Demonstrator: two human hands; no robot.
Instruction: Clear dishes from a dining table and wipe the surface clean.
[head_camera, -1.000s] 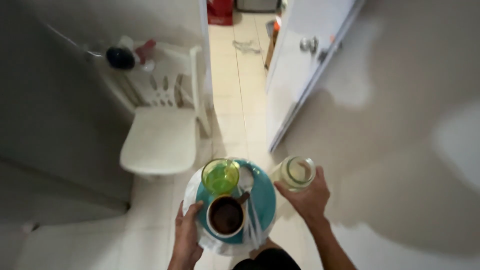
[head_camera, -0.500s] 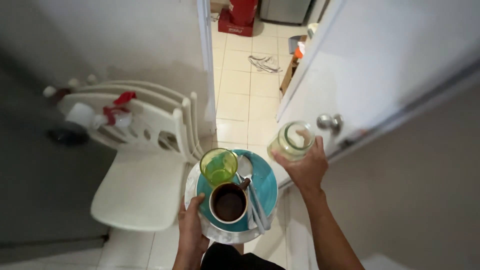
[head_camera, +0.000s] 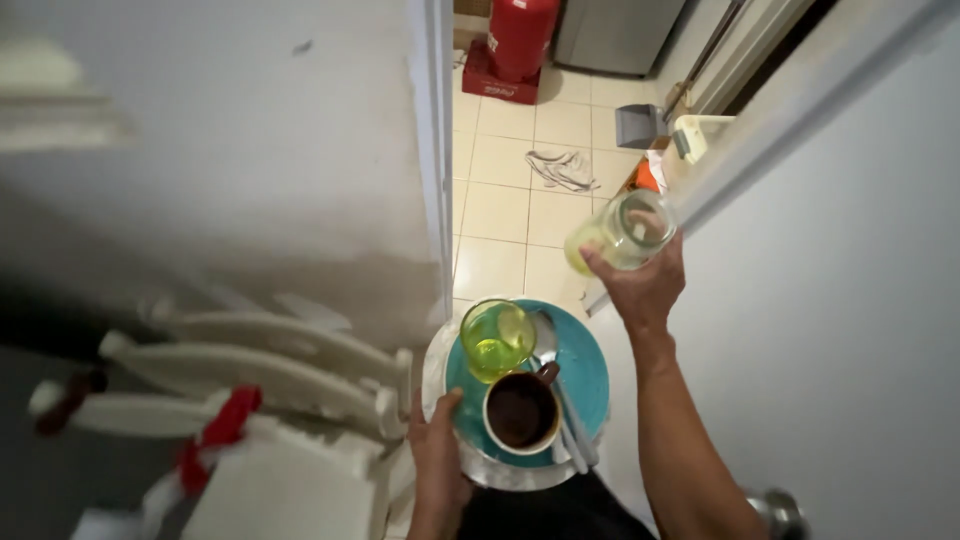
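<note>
Head view, left hand (head_camera: 437, 460): grips the near-left edge of a stack of plates, thumb curled over the rim, so the whole load rides level on one hand.
Plates: a teal plate (head_camera: 585, 375) sits on a wider silver tray (head_camera: 500, 472), which gives the hand a rim to hold (the underside is hidden).
Green cup (head_camera: 496, 338): stands upright on the far side of the teal plate, just beside the mug.
Mug (head_camera: 521, 412): white outside, dark inside, upright on the near side of the plate, close to the holding hand where the weight is easiest to bear.
Spoon (head_camera: 546, 330): lies on the plate right of the cup, with other cutlery (head_camera: 572, 435) laid flat beside the mug so it cannot roll.
Right hand (head_camera: 640, 285): closed around the base of a glass jar (head_camera: 622, 232), held raised and apart from the plates, tilted, mouth toward the camera.
Surroundings: white door (head_camera: 850, 250) at right, doorway ahead onto a tiled floor (head_camera: 510, 160), white plastic chairs (head_camera: 270, 370) stacked at left.
</note>
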